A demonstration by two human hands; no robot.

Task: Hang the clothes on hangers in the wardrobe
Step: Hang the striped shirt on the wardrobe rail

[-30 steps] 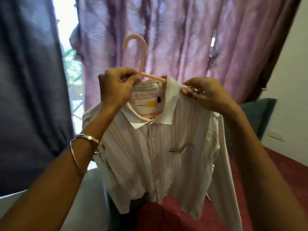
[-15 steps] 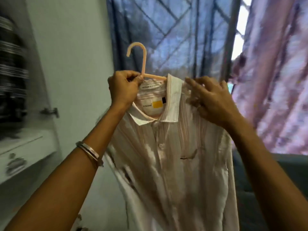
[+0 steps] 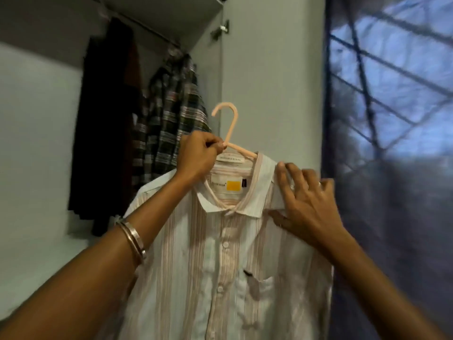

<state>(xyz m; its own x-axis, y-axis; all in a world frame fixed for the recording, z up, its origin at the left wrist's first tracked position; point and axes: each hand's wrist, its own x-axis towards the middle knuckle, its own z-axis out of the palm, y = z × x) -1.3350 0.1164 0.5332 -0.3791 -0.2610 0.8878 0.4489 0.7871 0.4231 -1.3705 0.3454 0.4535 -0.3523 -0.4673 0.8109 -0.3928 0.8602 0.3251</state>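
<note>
Shirt (image 3: 220, 266) on hanger (image 3: 230, 133), right of wardrobe rail (image 3: 147, 30). Soft, light, likely to slip; best carried by hanger neck. Left hand (image 3: 198, 155) fingers pinching neck; right hand (image 3: 308, 204) fingers spread on shoulder.

shirt (image 3: 228, 261) on hanger (image 3: 230, 133) front, wardrobe (image 3: 208, 52) behind-left w/ hung clothes (image 3: 171, 104), window (image 3: 392, 94) right

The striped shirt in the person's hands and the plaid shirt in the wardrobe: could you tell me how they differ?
The striped shirt is pale, white with pinkish-tan vertical stripes; the plaid shirt is dark and checked. The striped shirt is held up in front of the wardrobe, the left hand gripping its peach hanger and the right hand on its shoulder; the plaid shirt already hangs from the rail. Both are collared shirts.
</note>
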